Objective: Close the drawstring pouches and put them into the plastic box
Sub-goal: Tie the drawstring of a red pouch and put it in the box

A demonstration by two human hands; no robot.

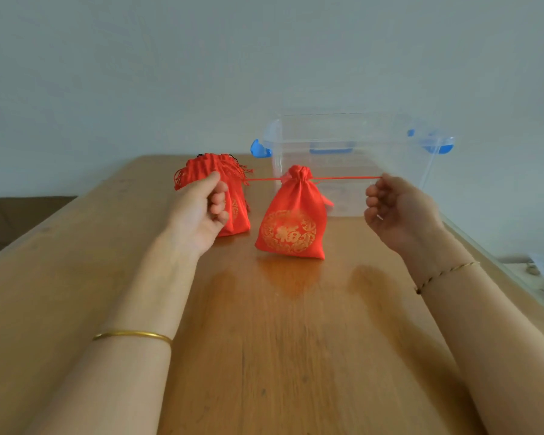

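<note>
A red drawstring pouch [291,221] with a gold emblem hangs just above the wooden table [280,340], its neck cinched tight. Its red cord [343,178] runs taut to both sides. My left hand [203,208] pinches the left end of the cord and my right hand [393,205] pinches the right end. A pile of more red pouches [233,183] lies behind my left hand, partly hidden by it. The clear plastic box [352,158] with blue latches stands open behind the hanging pouch.
A plain wall rises behind the table's far edge. The box lid's clear edge [496,255] runs along the table's right side. A dark sofa [16,215] sits off the left edge.
</note>
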